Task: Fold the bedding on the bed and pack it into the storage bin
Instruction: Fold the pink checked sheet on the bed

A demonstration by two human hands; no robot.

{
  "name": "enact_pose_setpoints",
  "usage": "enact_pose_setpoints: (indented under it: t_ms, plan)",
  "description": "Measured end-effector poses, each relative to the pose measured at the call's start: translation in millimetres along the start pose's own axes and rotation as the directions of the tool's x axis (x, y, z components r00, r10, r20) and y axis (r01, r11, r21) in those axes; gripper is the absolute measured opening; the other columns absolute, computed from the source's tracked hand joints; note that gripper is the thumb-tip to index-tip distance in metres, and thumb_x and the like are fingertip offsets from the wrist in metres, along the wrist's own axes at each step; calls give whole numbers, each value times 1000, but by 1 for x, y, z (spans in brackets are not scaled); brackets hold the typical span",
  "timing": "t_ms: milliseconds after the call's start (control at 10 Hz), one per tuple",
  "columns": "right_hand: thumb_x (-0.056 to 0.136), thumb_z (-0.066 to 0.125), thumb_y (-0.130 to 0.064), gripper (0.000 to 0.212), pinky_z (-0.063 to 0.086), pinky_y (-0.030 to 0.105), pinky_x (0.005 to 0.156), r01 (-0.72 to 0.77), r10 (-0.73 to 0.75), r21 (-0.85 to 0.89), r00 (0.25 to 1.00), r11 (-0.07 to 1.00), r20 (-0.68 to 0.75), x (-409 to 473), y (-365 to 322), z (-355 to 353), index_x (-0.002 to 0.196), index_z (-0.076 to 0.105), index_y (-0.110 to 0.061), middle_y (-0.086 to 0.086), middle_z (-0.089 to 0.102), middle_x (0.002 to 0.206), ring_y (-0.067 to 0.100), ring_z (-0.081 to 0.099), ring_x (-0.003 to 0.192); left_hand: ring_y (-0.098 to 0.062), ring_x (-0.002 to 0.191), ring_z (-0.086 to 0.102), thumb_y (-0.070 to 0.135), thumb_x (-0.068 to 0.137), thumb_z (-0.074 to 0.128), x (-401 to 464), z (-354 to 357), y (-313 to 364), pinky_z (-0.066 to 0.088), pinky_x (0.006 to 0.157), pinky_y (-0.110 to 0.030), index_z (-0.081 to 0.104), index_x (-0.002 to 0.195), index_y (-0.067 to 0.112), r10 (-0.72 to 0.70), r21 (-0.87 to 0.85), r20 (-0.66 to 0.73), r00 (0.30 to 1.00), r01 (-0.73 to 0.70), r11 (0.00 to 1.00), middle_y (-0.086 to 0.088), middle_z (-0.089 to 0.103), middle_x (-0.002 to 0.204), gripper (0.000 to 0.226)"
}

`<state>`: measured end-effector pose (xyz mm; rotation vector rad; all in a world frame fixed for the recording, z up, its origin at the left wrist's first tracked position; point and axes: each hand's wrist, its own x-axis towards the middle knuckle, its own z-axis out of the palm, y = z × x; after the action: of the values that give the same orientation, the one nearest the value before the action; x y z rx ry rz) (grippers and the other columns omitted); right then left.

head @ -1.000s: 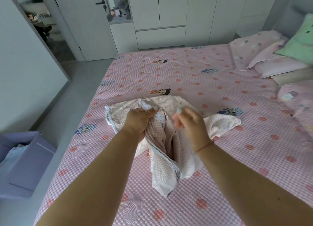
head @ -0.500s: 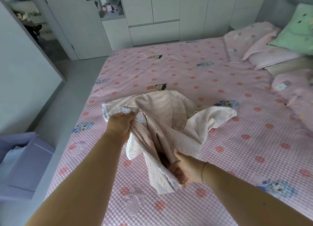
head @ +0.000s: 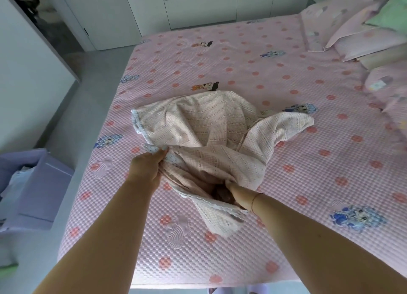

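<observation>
Two hands are on one rumpled checked blanket (head: 211, 130), which lies bunched in the middle of the pink bed (head: 275, 69), well right of the lilac storage bin (head: 41, 183) on the floor at the left. The left hand (head: 146, 169) pinches a trimmed corner of the cloth between thumb and fingers at the near-left of the heap; the right hand (head: 234, 193) reaches into a fold lower down, its fingers buried in fabric, so whether it is clenched on an edge there cannot be told for sure. The step looks like hunting out a second corner so the blanket can be opened flat before folding. To do it well, I would keep the left corner held firm and run the right hand along the same scalloped hem until the next corner comes to hand, not grab at mid-cloth; then lift both corners apart and shake, letting the far lobe near the pillows (head: 361, 36) fall straight. A twisted hem between the hands would spoil every later fold
</observation>
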<state>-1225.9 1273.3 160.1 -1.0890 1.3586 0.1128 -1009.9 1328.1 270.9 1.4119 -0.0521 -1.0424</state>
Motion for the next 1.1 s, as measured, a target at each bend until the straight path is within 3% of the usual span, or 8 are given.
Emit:
enact_pose_setpoints:
  t_ms: [100, 300, 500, 600, 800, 900, 1000, 1100]
  plan:
    - [103, 25, -37, 51, 28, 40, 113, 196, -195, -10, 964, 980, -179, 7, -15, -25, 147, 30, -12, 13, 33, 151, 29, 35, 137, -25, 77, 73, 0, 87, 62, 0, -11, 6, 59, 63, -29, 61, 91, -11, -9, 47, 121, 993, 4, 999, -20, 72, 89, 12]
    - [101, 28, -29, 48, 48, 41, 88, 391, -367, -61, 783, 918, -502, 25, -63, -51, 145, 27, -11, 18, 45, 138, 34, 56, 111, -32, 95, 70, 12, 76, 65, 2, -16, 9, 60, 74, -33, 61, 101, -14, -123, 169, 315, 941, 72, 983, -23, 71, 100, 36]
    - [93, 17, -65, 78, 45, 50, 97, 230, -221, 329, 973, 916, -64, 30, -132, -56, 145, 31, -8, 23, 51, 131, 39, 52, 118, -25, 85, 72, 6, 82, 63, 40, 11, 8, 60, 77, -35, 63, 100, -9, -108, 49, 211, 972, 100, 994, -18, 71, 97, 23]
    - [99, 20, -56, 71, 40, 46, 104, 233, -229, 246, 972, 941, -46, 46, -119, -47, 131, 48, 1, 19, 57, 120, 34, 52, 117, -22, 81, 73, 3, 85, 61, 60, 18, 0, 61, 71, -33, 64, 100, -8, -144, -8, 160, 977, 148, 989, -17, 71, 97, 18]
    - [86, 52, -16, 23, 53, 37, 72, 145, -134, -101, 985, 984, 110, 77, -57, -20, 76, 68, -3, 19, 61, 68, 29, 60, 63, -21, 78, 73, 3, 86, 63, 82, 19, -11, 61, 66, -31, 65, 99, -5, -181, -116, 92, 979, 191, 975, -14, 74, 89, 16]
    - [84, 57, -23, 16, 51, 40, 83, 93, -47, -206, 975, 974, 217, 83, -49, 2, 85, 69, -12, 8, 61, 72, 26, 60, 72, -19, 74, 73, 3, 89, 59, 86, 26, -10, 60, 64, -31, 64, 95, -5, -176, -119, 95, 980, 186, 975, -11, 75, 81, 10]
    - [98, 40, -40, 41, 40, 36, 103, 226, -102, -481, 957, 847, 271, 93, -50, 6, 129, 55, -18, 8, 57, 123, 27, 52, 115, -20, 78, 73, 3, 88, 60, 90, 31, -9, 60, 64, -31, 65, 97, -4, -165, -95, 100, 981, 174, 980, -11, 75, 84, 12]
    - [101, 31, -42, 47, 34, 31, 103, 293, -128, -720, 953, 629, 276, 100, -42, 3, 137, 46, -15, 11, 48, 139, 27, 47, 124, -21, 79, 74, 2, 84, 63, 90, 33, -10, 59, 62, -30, 65, 97, -6, -157, -78, 87, 984, 163, 983, -13, 75, 88, 16]
